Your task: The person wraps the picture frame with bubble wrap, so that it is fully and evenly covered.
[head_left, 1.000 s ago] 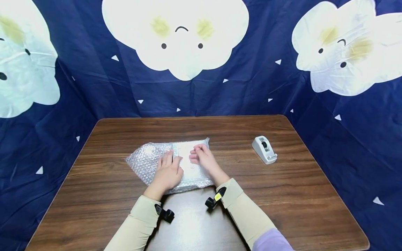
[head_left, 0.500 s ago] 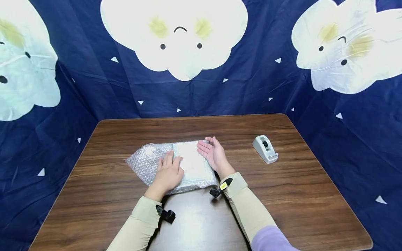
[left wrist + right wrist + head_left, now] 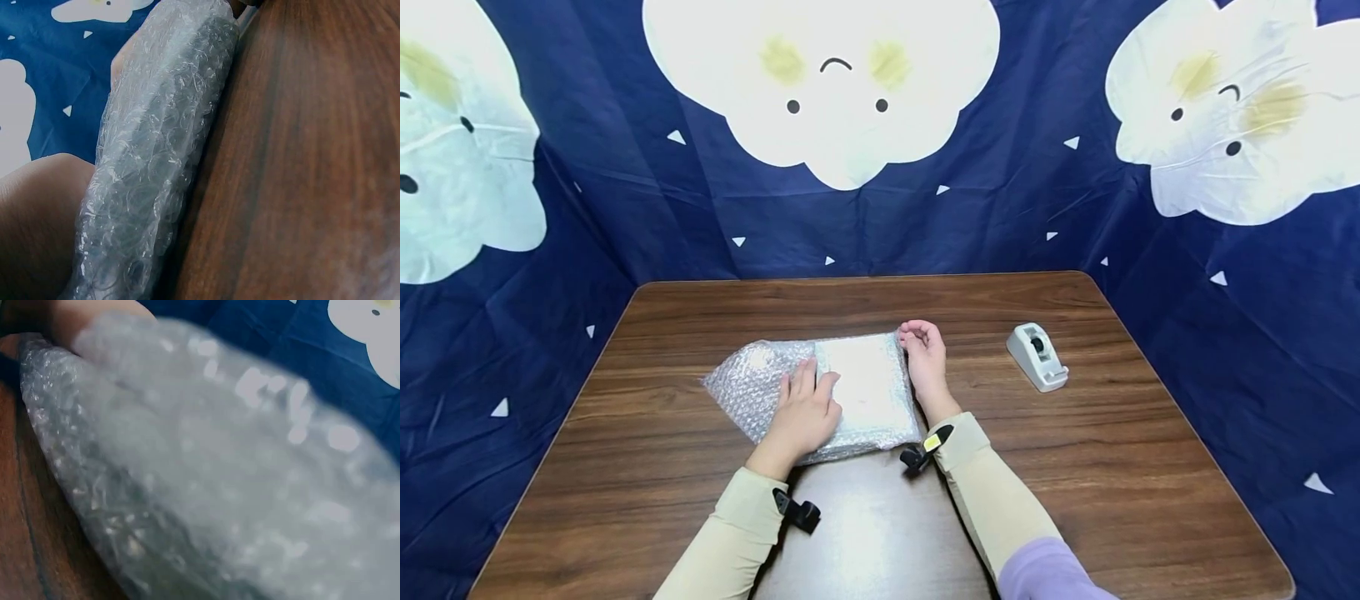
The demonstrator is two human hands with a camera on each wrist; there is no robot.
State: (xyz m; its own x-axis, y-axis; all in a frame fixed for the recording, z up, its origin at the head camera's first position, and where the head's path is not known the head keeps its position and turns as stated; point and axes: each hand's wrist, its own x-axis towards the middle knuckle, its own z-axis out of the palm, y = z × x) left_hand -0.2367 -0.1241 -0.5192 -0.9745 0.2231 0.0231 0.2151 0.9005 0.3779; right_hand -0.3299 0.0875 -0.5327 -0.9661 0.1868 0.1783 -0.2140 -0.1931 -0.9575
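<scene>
A flat white object (image 3: 865, 379), its kind hidden by the wrapping, lies in clear bubble wrap (image 3: 748, 379) at the middle of the table. My left hand (image 3: 805, 412) rests on top of the wrap with its fingers spread. At the package's far right corner, my right hand (image 3: 927, 367) has its fingers curled and pinches the wrap's edge. The left wrist view has the wrap's near side (image 3: 150, 150) close up, with part of the left hand (image 3: 44, 219) behind it. Bubble wrap (image 3: 206, 450) fills most of the right wrist view, blurred, and hides the right hand there.
A white tape dispenser (image 3: 1037, 358) stands right of the package on the brown wooden table (image 3: 1120, 467). The wrap tapers to a loose point at its left end. Dark blue cloth (image 3: 865, 229) with white clouds hangs round the back and sides.
My right hand has moved from above the white object rightward to the package's far right corner. Its fingers, straight half a second ago, are now curled. The left hand has stayed put.
</scene>
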